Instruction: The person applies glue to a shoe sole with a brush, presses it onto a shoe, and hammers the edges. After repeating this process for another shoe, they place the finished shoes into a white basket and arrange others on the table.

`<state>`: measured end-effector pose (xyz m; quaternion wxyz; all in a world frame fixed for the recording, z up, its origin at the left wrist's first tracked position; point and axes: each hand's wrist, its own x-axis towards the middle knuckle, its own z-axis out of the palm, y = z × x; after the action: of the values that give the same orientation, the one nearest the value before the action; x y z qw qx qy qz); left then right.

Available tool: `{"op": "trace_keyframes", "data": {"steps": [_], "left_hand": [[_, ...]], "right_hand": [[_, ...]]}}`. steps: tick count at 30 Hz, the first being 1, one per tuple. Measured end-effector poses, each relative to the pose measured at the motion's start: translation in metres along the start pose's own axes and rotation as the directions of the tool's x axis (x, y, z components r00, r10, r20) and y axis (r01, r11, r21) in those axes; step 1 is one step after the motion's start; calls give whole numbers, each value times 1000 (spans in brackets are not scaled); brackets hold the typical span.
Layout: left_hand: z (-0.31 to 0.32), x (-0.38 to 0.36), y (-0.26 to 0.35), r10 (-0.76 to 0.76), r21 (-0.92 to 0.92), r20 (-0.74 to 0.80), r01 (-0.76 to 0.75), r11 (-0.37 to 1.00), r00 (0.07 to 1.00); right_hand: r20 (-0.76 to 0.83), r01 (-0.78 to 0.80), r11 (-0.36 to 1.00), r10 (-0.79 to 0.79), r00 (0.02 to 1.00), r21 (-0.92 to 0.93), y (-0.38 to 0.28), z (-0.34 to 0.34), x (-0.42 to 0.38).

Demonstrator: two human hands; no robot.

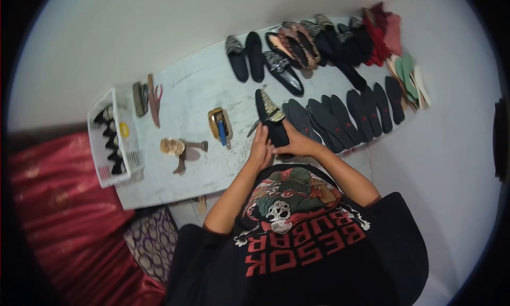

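A black slip-on shoe [276, 132] with a pale patterned upper points away from me above the table's near edge. My left hand [260, 147] is closed along its left side near the heel. On the opposite side, my right hand [295, 140] grips it, thumb lying along the opening. Just left of the shoe a small dark blade-like tool [254, 128] lies partly hidden by my fingers. A row of black soles [330, 122] begins right beside my right hand.
A glue-stained container with a blue-handled brush [221, 132] and a metal cobbler's anvil [181, 153] stand left. Hand tools [154, 100] lie near a white basket [123, 157] of shoe pieces. Finished-looking shoes [247, 59] line the back; red fabric [378, 35] and coloured insoles [408, 75] sit right.
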<state>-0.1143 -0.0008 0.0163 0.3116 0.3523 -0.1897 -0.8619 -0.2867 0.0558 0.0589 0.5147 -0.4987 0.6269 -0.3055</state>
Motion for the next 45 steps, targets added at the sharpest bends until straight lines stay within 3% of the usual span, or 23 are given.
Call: {"op": "trace_keyframes", "data": {"steps": [1, 2, 3, 5, 6, 8, 10, 11, 13, 14, 15, 17, 20, 23, 26, 29, 31, 35, 38, 41, 43, 45], "left_hand": [[9, 1, 0, -6, -3, 1, 6, 1000, 1000], [14, 3, 6, -22, 70, -7, 22, 997, 1000], [15, 4, 11, -38, 141, -19, 41, 989, 999], [11, -1, 15, 166, 248, -60, -146, 958, 984], [7, -6, 17, 256, 309, -74, -222, 925, 964], [-5, -27, 31, 478, 694, -43, -318, 646, 877], [12, -66, 66, 555, 935, 52, -236, 265, 830], [20, -82, 80, 532, 960, 74, -205, 192, 844], [25, -107, 93, 476, 995, 88, -96, -7, 875], [23, -115, 95, 469, 991, 134, -126, -47, 873], [28, -123, 100, 449, 993, 96, -115, 15, 888], [24, -132, 107, 454, 991, 133, -129, -41, 881], [-3, -143, 134, 465, 968, 221, -134, -214, 857], [-32, -156, 193, 459, 931, 351, -250, -267, 816], [-73, -162, 259, 553, 909, 414, -292, -299, 723], [-115, -161, 313, 408, 883, 452, -333, -331, 793], [-140, -156, 332, 340, 893, 447, -389, -227, 827], [-189, -137, 341, 266, 911, 412, -404, -86, 872], [-232, -117, 347, 333, 864, 394, -469, 184, 857], [-296, -107, 347, 390, 823, 174, -351, 447, 904], [-304, -112, 344, 440, 606, 20, -361, 709, 898], [-312, -123, 336, 403, 335, -97, -352, 874, 910]], "right_hand": [[6, 26, 985, -25, 1000, -173, 5, -2, 4], [55, -24, 993, 30, 998, -112, 21, -1, 14], [146, 21, 999, -25, 989, 26, 20, -2, 18], [308, 40, 950, -139, 941, 309, 14, -1, 20], [347, -76, 962, -20, 938, 262, 16, -2, 22], [246, -3, 841, -156, 957, 542, 10, 1, 31], [179, 42, 697, -241, 954, 716, 11, 3, 48], [201, -15, 618, -233, 952, 786, -6, 2, 50], [320, -78, 584, -323, 891, 808, -42, -4, 54], [392, -29, 694, -371, 842, 720, -49, -4, 64], [422, 19, 827, -307, 853, 562, -59, -3, 68], [406, 74, 901, -265, 875, 428, -66, -4, 76], [215, 89, 774, -282, 935, 627, -70, 8, 72], [111, 31, 567, -214, 971, 823, -82, 39, 49], [35, 44, 551, -133, 991, 833, -88, 102, 35], [-49, 115, 546, -134, 990, 830, -84, 177, 40], [-25, 35, 528, -27, 999, 848, -94, 208, 42], [-101, 75, 579, 13, 995, 812, -89, 237, 69], [-95, 26, 569, 91, 991, 822, -101, 249, 98], [-58, -70, 674, 165, 985, 735, -125, 262, 123], [10, -153, 669, 212, 977, 727, -160, 268, 131], [30, -160, 755, 183, 983, 635, -161, 274, 145]]}}
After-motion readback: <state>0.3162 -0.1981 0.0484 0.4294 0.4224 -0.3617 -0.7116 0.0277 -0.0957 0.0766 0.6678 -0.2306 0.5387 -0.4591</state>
